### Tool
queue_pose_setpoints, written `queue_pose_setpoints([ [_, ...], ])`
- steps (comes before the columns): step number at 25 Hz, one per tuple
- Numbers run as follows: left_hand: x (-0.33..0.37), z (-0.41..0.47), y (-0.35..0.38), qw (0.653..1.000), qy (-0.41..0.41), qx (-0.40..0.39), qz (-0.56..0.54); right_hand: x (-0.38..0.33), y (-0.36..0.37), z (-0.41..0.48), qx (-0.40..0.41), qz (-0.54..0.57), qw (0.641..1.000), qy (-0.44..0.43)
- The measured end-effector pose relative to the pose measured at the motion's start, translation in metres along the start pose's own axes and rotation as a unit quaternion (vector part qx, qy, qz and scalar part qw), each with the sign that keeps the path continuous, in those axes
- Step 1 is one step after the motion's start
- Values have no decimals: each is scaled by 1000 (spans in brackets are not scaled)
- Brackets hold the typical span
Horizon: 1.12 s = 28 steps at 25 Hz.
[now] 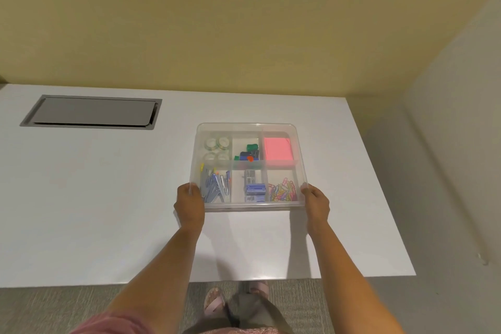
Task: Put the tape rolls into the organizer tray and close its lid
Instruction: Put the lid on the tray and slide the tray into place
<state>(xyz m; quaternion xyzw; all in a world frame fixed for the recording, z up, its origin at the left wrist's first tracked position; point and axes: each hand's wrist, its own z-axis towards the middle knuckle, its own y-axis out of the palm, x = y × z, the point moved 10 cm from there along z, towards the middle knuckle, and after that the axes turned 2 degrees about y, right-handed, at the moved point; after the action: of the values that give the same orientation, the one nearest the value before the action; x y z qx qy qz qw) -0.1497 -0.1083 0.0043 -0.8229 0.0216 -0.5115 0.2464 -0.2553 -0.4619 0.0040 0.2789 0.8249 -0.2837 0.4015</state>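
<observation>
A clear plastic organizer tray point(248, 205) sits on the white table with its clear lid point(246, 127) lying flat over it. Several clear tape rolls point(216, 148) lie in its far left compartment, seen through the lid. My left hand point(189, 202) grips the tray's near left corner, thumb on top of the lid. My right hand point(315, 202) grips the near right corner the same way. Other compartments hold binder clips, pink sticky notes point(277, 149), staplers, staple boxes and coloured paper clips point(283, 192).
The white table point(108, 198) ends at a near edge point(189, 280) and a right edge close to the wall. A grey cable hatch point(92, 114) is set into the table at the far left. My feet show on the carpet below.
</observation>
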Motion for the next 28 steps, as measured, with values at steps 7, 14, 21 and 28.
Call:
queue_pose_setpoints([
  [7, 34, 33, 11, 995, 9, 22, 93, -51, 19, 33, -37, -69, 997, -7],
  [14, 72, 80, 37, 997, -8, 15, 81, -87, 50, 73, -43, -58, 997, 7],
  [21, 98, 130, 67, 997, -58, -15, 53, -109, 80, 114, -25, -22, 999, 33],
  [28, 88, 154, 89, 985, -127, -103, -55, -108, 93, 129, -1, 7, 996, 84],
])
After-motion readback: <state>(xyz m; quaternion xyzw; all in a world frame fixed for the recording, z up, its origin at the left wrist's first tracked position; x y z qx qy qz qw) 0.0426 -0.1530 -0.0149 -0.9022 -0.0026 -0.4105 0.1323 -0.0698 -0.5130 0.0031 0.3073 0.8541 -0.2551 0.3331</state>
